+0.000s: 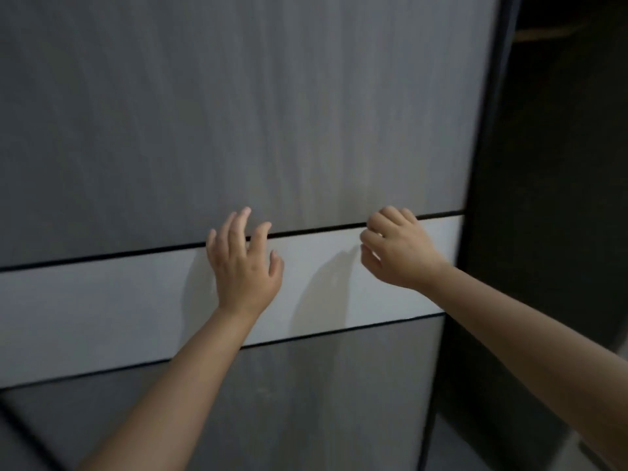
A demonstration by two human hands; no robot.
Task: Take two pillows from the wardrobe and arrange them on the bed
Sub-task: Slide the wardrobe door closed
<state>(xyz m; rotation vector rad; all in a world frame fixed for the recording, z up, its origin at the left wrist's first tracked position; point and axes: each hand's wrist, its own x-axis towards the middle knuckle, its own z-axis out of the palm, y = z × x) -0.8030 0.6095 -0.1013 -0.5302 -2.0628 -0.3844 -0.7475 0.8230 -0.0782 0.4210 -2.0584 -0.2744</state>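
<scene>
A grey wood-grain wardrobe door (pixel 238 113) fills most of the view, crossed by a white horizontal band (pixel 102 317) edged with thin black lines. My left hand (pixel 243 263) lies flat on the white band with its fingers spread, the fingertips reaching over the upper black line. My right hand (pixel 396 248) is further right on the same band, its fingers curled at the upper line. Neither hand holds anything. No pillows and no bed are in view.
The door's dark right edge (pixel 482 164) runs down the frame. Beyond it is a dark opening (pixel 557 198) into the wardrobe, with a faint shelf edge (pixel 557 34) at the top right. A patch of pale floor (pixel 577 450) shows at the bottom right.
</scene>
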